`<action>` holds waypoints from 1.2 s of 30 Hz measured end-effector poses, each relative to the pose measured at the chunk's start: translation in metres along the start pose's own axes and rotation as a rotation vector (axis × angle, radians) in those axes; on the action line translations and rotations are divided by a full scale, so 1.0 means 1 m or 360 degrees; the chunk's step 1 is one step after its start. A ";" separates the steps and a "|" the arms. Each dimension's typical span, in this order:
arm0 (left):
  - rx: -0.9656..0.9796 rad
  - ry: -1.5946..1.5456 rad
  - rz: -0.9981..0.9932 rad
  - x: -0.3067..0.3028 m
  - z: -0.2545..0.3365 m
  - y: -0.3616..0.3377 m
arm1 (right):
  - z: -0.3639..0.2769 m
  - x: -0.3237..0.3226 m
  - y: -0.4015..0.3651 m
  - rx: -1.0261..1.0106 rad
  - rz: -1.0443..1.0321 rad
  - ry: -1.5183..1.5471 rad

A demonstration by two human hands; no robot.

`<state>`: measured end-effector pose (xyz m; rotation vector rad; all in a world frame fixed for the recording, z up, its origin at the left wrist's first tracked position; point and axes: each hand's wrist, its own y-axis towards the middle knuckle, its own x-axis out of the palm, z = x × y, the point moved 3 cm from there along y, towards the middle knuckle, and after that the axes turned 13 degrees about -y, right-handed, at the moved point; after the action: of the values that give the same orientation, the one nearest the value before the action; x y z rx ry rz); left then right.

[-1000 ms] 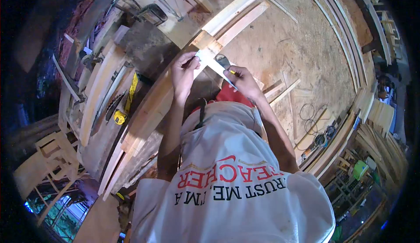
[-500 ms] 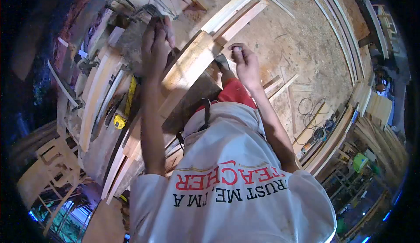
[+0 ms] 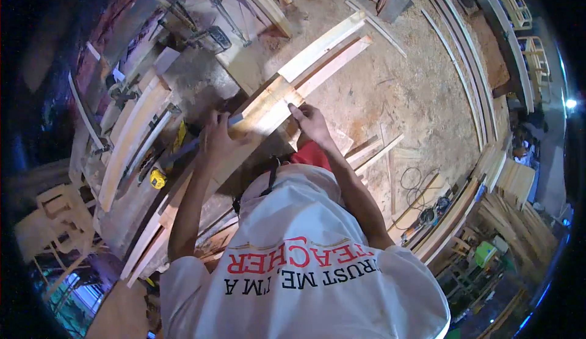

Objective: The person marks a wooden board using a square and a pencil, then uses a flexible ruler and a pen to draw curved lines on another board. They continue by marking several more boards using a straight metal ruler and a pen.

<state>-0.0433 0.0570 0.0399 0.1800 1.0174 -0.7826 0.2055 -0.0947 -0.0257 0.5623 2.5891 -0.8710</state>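
Observation:
A long, gently curved wooden beam [image 3: 270, 110] runs diagonally in front of me, its top lit brightly near the middle. My left hand [image 3: 221, 136] grips it at the left of this lit part, thumb laid across the top. A small blue-grey piece [image 3: 235, 119] shows beside those fingers; I cannot make out what it is. On the near edge, farther up the beam, my right hand [image 3: 311, 123] has its thumb and curled fingers closed on the wood. Two paler curved strips [image 3: 323, 44] extend beyond at the far end.
Left of the beam lie a yellow tape measure [image 3: 158, 179] and a curved wooden piece [image 3: 131, 143]. A bar clamp [image 3: 213, 36] is at the upper left. Loose wood strips [image 3: 379, 154] and a power tool with a cord [image 3: 427, 215] lie on the floor at right.
My left hand has come down and nearer to me, from above the beam's far side onto the wood. My right hand has moved left from the air to the beam's near edge.

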 end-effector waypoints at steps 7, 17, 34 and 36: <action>0.0173 0.0025 -0.0018 0.018 -0.001 0.000 | -0.022 0.017 -0.025 -0.0072 -0.0140 0.0305; 0.0484 -0.0228 0.0094 0.020 0.041 0.036 | 0.014 -0.004 0.003 0.0276 -0.0096 0.0152; 0.1133 0.0354 -0.0377 0.028 0.109 0.179 | -0.030 -0.027 0.005 -0.0312 0.0695 0.0396; 0.1287 0.0413 -0.0399 0.043 0.105 0.188 | -0.041 -0.031 0.017 -0.0110 0.0747 0.0119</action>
<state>0.1661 0.1210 0.0211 0.8776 0.9238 -1.4021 0.2317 -0.0645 0.0102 1.1389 2.3815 -0.6082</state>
